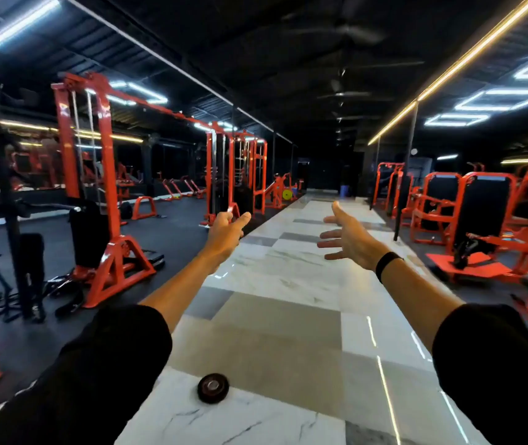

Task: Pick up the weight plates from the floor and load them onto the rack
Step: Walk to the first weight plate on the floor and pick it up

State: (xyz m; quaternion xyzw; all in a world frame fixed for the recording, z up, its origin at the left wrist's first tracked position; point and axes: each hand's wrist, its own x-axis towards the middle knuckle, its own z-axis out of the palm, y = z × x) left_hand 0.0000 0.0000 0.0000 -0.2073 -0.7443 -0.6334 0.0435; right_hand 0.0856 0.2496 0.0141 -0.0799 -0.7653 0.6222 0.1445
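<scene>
Both arms reach forward over a glossy floor of white marble and grey tiles (288, 284) that runs as an aisle toward twelve o'clock. The left hand (225, 232) sits at about eleven o'clock of the view's middle, seen from the back, its fingers loosely curled with one finger and the thumb extended; it holds nothing. The right hand (351, 237) is at about one o'clock, spread wide with its fingers straight and fanned toward nine o'clock, and it too holds nothing. A black band (386, 264) wraps the right wrist, and black sleeves (112, 364) cover both upper arms.

A small round dark weight plate with a pale metal centre hole (213, 392) lies flat on the floor at six o'clock, low in the view between the two arms and nearer the left sleeve. It is well apart from both hands.

At nine to ten o'clock stands a tall red steel cable machine frame (105, 175) on black rubber flooring (173, 239), with black handles and bars at its foot. Farther along the same side, at eleven o'clock, is a second red cable station (240, 175). A yellow round plate (286, 194) shows far off near twelve o'clock, on a red machine. At two to three o'clock stand red machines with black pads (477, 216). White and amber light strips (468, 59) line the dark ceiling.
</scene>
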